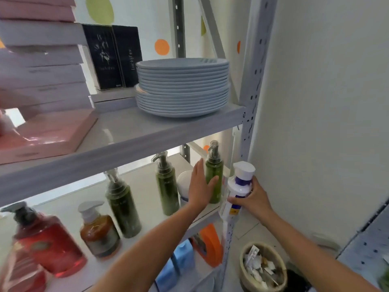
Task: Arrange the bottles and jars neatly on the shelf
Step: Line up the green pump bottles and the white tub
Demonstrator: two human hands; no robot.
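Gripped around its neck by the right hand point(255, 200), a white pump bottle point(236, 190) with a purple collar is held upright just outside the shelf's front right post point(250, 114). The left hand point(200, 186) is spread open and flat, holding nothing, its fingers laid against a green pump bottle point(214, 175) at the right end of the middle shelf point(147, 199). Two more green bottles point(166, 184), an amber bottle point(99, 230) and a red one point(46, 245) are lined up leftward (the nearest blurred). A stack of plates point(183, 87) is seen above.
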